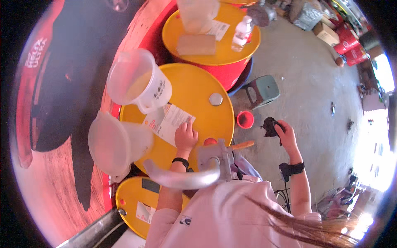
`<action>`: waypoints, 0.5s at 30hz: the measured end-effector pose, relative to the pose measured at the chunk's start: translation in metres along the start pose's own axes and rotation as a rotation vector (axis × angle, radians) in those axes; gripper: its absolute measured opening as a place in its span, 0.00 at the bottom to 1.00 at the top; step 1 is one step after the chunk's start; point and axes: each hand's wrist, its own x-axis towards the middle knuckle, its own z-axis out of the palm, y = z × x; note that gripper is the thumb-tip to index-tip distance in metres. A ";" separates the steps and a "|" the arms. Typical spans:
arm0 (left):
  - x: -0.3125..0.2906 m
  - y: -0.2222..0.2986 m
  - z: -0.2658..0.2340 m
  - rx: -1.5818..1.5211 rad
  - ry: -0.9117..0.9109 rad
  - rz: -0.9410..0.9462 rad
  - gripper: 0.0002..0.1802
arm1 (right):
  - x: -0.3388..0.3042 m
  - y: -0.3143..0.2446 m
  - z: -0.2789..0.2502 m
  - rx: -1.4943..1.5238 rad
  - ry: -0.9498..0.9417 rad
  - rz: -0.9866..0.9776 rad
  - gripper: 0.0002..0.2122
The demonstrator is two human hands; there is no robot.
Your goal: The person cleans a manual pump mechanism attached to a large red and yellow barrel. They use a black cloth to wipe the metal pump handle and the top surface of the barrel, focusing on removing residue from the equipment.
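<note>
- On the drum (209,78), the left hand (186,137) lies half-open at the label (170,120), nothing seen in its grasp.
- Off the drum's right edge, the right hand (288,138) pinches a black cloth (270,126), fingers closed.
- By the left edge: two jugs (159,89).
- Near the right edge: a cap (216,99).

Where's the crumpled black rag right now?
In the head view, the crumpled black rag is right of centre, pinched in the person's right hand, just to the right of the red round container.
</note>
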 end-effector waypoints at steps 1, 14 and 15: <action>-0.001 0.000 0.000 0.001 -0.005 0.014 0.30 | -0.015 0.001 -0.003 0.087 0.053 0.001 0.11; -0.013 -0.032 0.036 -0.158 -0.177 -0.059 0.22 | -0.116 0.006 -0.005 1.035 -0.122 -0.136 0.19; -0.018 -0.037 0.038 -0.182 -0.158 -0.074 0.21 | -0.118 0.010 -0.004 1.021 -0.189 -0.176 0.19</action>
